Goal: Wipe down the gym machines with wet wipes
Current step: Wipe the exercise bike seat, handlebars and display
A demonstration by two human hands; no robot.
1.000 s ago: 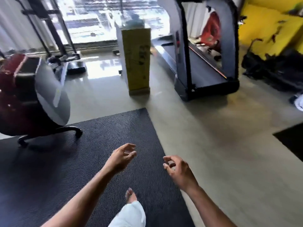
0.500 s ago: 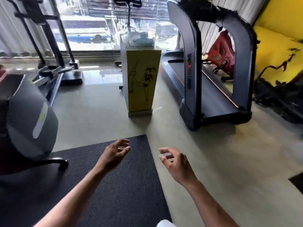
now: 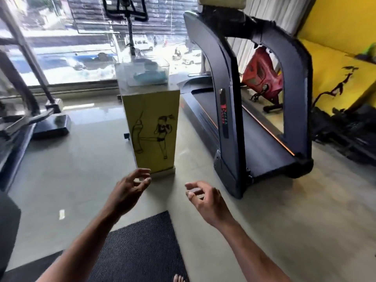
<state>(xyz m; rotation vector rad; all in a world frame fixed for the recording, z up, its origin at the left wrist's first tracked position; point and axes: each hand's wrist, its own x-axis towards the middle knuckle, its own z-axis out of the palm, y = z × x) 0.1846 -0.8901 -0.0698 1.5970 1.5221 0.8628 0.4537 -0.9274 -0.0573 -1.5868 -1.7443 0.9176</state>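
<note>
Wipes (image 3: 149, 77) teal, soft pack, in clear plastic tub (image 3: 142, 73) atop yellow pedestal (image 3: 151, 127) | head: ahead and above both hands, left hand (image 3: 128, 190) nearer, loosely curled, holding nothing; right hand (image 3: 205, 197) same | treadmill (image 3: 244, 110) right of pedestal, glossy dark uprights, long axis running away | ribbed mat (image 3: 140, 251) underfoot
</note>
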